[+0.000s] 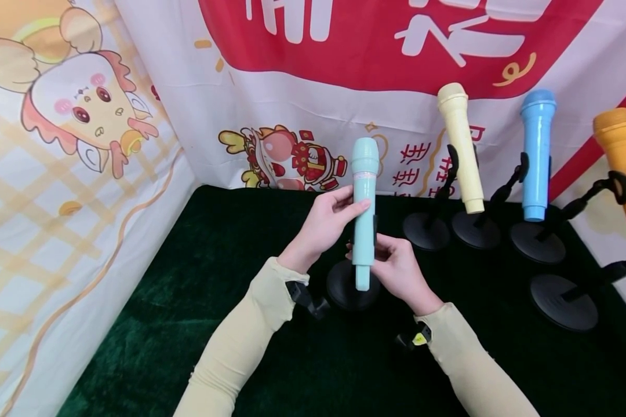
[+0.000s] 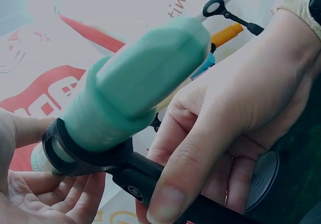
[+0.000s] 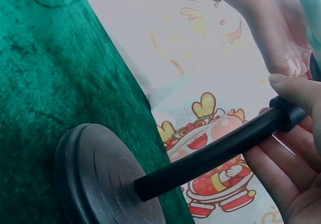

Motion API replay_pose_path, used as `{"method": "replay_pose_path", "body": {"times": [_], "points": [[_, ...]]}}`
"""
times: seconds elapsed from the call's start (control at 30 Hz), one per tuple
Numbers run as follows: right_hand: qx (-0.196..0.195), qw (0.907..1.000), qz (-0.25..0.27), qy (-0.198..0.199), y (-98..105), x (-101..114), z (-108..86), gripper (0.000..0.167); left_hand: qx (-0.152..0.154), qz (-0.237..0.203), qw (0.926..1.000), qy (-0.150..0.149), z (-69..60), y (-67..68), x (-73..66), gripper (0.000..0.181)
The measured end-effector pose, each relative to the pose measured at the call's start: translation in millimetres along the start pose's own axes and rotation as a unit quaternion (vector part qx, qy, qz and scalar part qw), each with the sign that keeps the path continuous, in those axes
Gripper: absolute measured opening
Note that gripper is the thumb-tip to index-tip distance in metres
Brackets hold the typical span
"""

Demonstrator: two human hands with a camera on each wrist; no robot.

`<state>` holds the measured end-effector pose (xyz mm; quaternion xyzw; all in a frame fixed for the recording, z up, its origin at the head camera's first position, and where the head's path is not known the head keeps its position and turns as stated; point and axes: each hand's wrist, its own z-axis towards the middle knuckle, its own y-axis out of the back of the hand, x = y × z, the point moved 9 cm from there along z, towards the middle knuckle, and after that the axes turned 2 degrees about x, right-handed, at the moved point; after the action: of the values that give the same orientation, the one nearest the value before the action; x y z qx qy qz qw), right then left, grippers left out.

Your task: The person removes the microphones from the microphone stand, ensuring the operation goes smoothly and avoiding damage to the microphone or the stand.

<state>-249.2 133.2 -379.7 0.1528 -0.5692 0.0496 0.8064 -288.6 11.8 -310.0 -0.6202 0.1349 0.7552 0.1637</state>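
A mint-green microphone [image 1: 364, 226] stands nearly upright in the head view, seated in a black clip [image 2: 85, 156] that rings its body in the left wrist view. My left hand [image 1: 325, 223] holds the microphone's middle between thumb and fingers. Lower down, my right hand [image 1: 400, 269] grips the black stand just under the clip, its thumb lying along the joint in the left wrist view. The stand's pole [image 3: 210, 156] runs down to a round black base [image 3: 108, 174], which is on the dark green cloth in the head view.
To the right are a cream microphone [image 1: 461, 147], a blue microphone [image 1: 537, 153] and an orange microphone [image 1: 623, 168] on black stands. Another round base [image 1: 563, 302] is nearer on the right. Printed cloth [image 1: 292, 104] hangs behind the green-covered table [image 1: 162, 341].
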Motion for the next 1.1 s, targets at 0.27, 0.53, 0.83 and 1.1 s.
{"method": "replay_pose_path", "body": {"times": [0.27,0.53,0.83,1.1], "points": [[-0.005,1.0,0.001,0.006,-0.3,0.9,-0.6,0.029,0.0,-0.006,0.9999,-0.009,-1.1,-3.4,-3.2,0.042],[-0.003,0.9999,-0.012,0.006,0.8,1.4,-0.8,0.028,0.002,-0.002,0.9997,-0.025,-0.1,-4.7,-7.3,0.041],[-0.006,0.9999,-0.012,-0.001,0.2,-0.3,-1.1,0.027,0.005,-0.003,0.9996,-0.029,4.4,-3.2,-6.2,0.042],[-0.003,0.9999,-0.006,-0.009,-3.9,14.4,-2.8,0.026,0.006,-0.003,0.9997,-0.025,7.7,-1.3,-6.0,0.041]]}}
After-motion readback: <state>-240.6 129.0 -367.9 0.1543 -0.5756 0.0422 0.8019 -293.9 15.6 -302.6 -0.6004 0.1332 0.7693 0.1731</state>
